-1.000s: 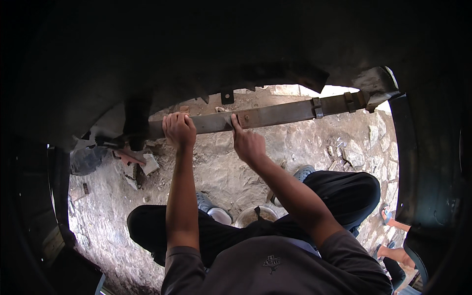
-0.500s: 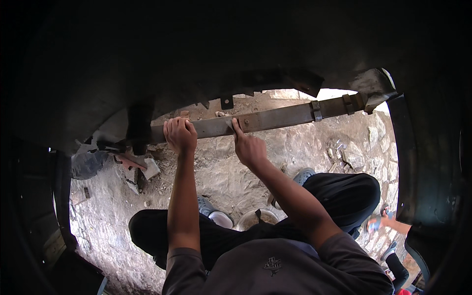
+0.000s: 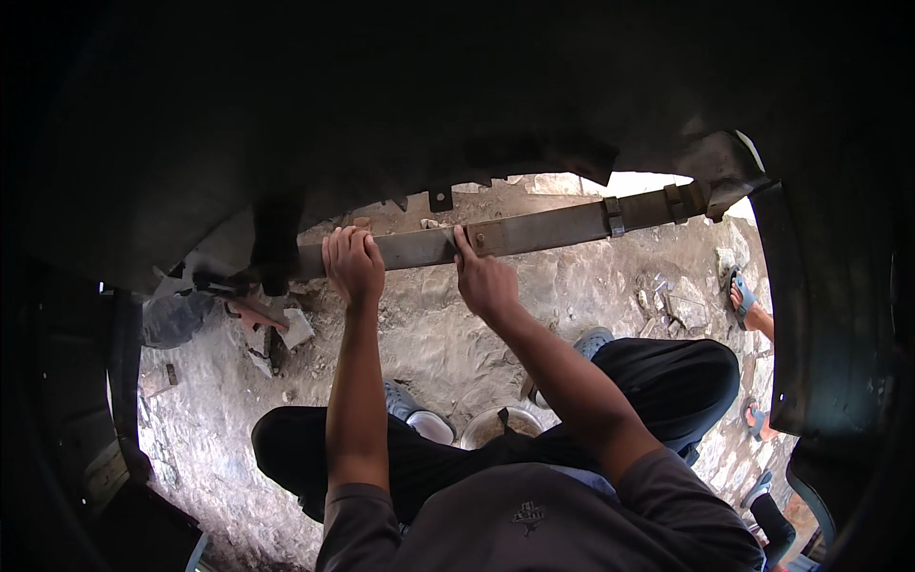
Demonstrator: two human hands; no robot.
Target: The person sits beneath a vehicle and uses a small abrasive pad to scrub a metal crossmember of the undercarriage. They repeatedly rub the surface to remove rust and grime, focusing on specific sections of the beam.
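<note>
A long, slightly bowed metal leaf spring (image 3: 543, 233) with band clips spans the opening under a dark vehicle body. My left hand (image 3: 355, 267) is closed over it left of the middle, fingers bent over its far edge. Right of that, my right hand (image 3: 487, 284) has its index finger stretched along the spring's face, the tip near the far edge and just left of a small bolt head (image 3: 480, 239). Its other fingers curl in. By that fingertip is a thin, dark-edged piece or mark, too small to name; whether the curled fingers hold anything is hidden.
Dark body panels (image 3: 801, 315) close in overhead and at both sides. Below lies rough stone ground (image 3: 429, 315) with rubble (image 3: 684, 303). A round container (image 3: 500, 424) sits between my legs. Another person's sandalled foot (image 3: 740, 294) is at the right.
Both hands stay on the leaf spring almost unmoved; the right fingertip has shifted slightly right. At the right edge, another person's sandalled foot has stepped in farther up.
</note>
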